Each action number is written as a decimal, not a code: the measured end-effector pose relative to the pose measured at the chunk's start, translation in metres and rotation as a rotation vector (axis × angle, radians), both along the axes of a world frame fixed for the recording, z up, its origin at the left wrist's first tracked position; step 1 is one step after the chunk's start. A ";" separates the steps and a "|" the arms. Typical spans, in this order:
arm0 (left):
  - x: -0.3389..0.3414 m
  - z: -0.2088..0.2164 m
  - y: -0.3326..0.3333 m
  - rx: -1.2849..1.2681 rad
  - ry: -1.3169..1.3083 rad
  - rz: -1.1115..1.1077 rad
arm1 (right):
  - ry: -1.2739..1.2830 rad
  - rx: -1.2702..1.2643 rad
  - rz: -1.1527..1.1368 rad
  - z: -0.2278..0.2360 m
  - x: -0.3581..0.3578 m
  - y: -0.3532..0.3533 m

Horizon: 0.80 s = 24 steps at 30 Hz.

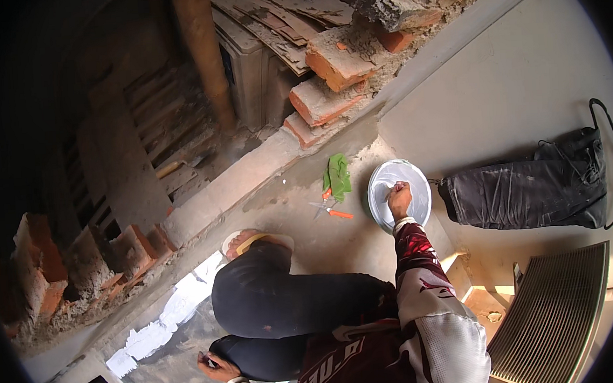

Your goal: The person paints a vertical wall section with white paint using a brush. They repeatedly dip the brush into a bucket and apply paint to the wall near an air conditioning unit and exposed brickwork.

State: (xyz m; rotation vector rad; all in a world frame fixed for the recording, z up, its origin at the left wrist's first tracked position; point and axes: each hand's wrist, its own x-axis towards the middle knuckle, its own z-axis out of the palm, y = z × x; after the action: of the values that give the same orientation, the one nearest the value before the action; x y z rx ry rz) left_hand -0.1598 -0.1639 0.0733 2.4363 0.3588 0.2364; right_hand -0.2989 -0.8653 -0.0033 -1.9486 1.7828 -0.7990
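My right hand (pixel 399 198) reaches into a white bucket (pixel 427 212) that holds something whitish. Its fingers are closed; whatever they grip is too small and hidden to name. Beside my bent knee, my left hand (pixel 219 367) has its fingers curled in, and I cannot make out what, if anything, lies in them. Left of the bucket are pruning shears (pixel 339 214) with orange handles, their blades apart. A crumpled green cloth (pixel 337 173) lies just above them, touching an orange handle.
A low wall edge with broken bricks (pixel 325 102) runs diagonally past me. White patches (pixel 164 323) cover part of a grey surface at lower left. Dark trousers (pixel 531 185) lie right of the bucket, near a slatted grille panel (pixel 556 313). My sandalled foot (pixel 243 243) rests near the wall.
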 end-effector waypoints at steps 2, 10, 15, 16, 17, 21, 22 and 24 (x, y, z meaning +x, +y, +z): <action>0.001 0.001 0.000 -0.029 -0.006 -0.009 | 0.040 0.041 0.002 -0.008 0.002 -0.002; 0.004 -0.002 -0.006 -0.024 -0.014 0.000 | -0.225 -0.072 -0.093 0.048 -0.040 -0.015; 0.011 -0.003 -0.006 -0.036 -0.085 -0.014 | -0.261 -0.021 -0.114 0.060 -0.025 0.007; 0.011 -0.005 -0.008 -0.039 -0.088 -0.023 | -0.175 -0.061 -0.093 0.060 -0.027 0.004; 0.012 -0.004 -0.008 -0.036 -0.092 -0.029 | -0.090 -0.096 -0.069 0.058 -0.026 0.005; 0.014 -0.016 -0.029 -0.164 -0.101 0.007 | -0.117 -0.028 0.000 0.031 -0.081 -0.060; 0.018 -0.004 -0.032 -0.101 -0.121 0.011 | -0.193 -0.179 0.048 0.020 -0.077 -0.063; 0.023 0.010 -0.020 -0.051 -0.137 0.022 | -0.434 0.007 -0.012 0.026 -0.049 -0.023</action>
State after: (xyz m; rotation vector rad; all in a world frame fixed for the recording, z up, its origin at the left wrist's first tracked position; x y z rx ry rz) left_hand -0.1366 -0.1836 0.0834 2.3521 0.3273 0.3972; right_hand -0.3475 -0.8885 0.0225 -1.6048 1.5312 -1.1178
